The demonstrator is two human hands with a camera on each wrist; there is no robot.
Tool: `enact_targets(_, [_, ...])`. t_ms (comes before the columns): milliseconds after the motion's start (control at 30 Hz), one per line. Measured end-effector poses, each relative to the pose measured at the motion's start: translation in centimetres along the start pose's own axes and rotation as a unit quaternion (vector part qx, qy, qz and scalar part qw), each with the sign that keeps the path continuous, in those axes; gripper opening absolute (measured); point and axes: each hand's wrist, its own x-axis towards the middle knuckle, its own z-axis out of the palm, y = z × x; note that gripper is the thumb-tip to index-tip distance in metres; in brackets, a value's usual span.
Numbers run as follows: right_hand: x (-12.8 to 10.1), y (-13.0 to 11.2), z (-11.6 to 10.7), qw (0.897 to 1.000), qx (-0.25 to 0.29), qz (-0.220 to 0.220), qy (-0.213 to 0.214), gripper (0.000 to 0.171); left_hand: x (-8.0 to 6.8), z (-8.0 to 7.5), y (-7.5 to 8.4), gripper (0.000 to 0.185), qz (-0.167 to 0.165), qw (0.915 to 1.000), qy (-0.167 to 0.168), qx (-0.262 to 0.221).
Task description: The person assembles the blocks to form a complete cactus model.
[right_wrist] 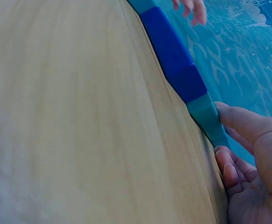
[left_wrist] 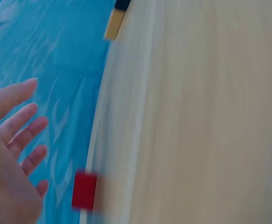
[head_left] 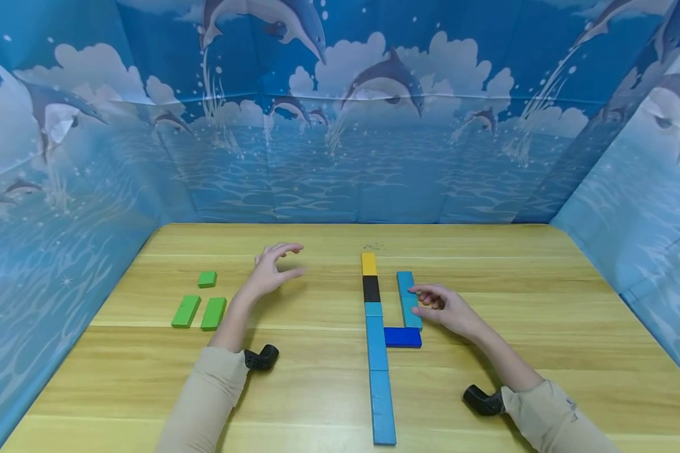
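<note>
My left hand (head_left: 269, 272) hovers over the left part of the table, its fingers spread and nothing between them. In the left wrist view a red block (left_wrist: 83, 190) stands near that hand; the head view does not show it. My right hand (head_left: 446, 306) touches the right side of two light blue blocks (head_left: 409, 301) set end to end, thumb and fingers lying along them. Below them a dark blue block (head_left: 403, 337) lies crosswise. It reaches to a long row of light blue blocks (head_left: 378, 352), topped by a black block (head_left: 371, 289) and a yellow block (head_left: 369, 263).
Two longer green blocks (head_left: 186, 311) and a smaller green block (head_left: 206, 279) lie left of my left forearm. The wooden table (head_left: 306, 390) is bounded by a blue dolphin-print curtain (head_left: 328, 182) at the back and sides.
</note>
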Motion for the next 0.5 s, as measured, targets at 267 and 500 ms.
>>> enact_targets(267, [0.0, 0.0, 0.1, 1.000, 0.004, 0.003, 0.000, 0.043, -2.8, -2.8, -2.7, 0.046, -0.036, 0.9969, -0.022, 0.066])
enact_targets(500, [0.1, 0.1, 0.1, 1.000, 0.000, -0.005, 0.000, 0.043, -3.7, -3.5, -3.9, 0.044, -0.047, 0.9927, -0.034, 0.106])
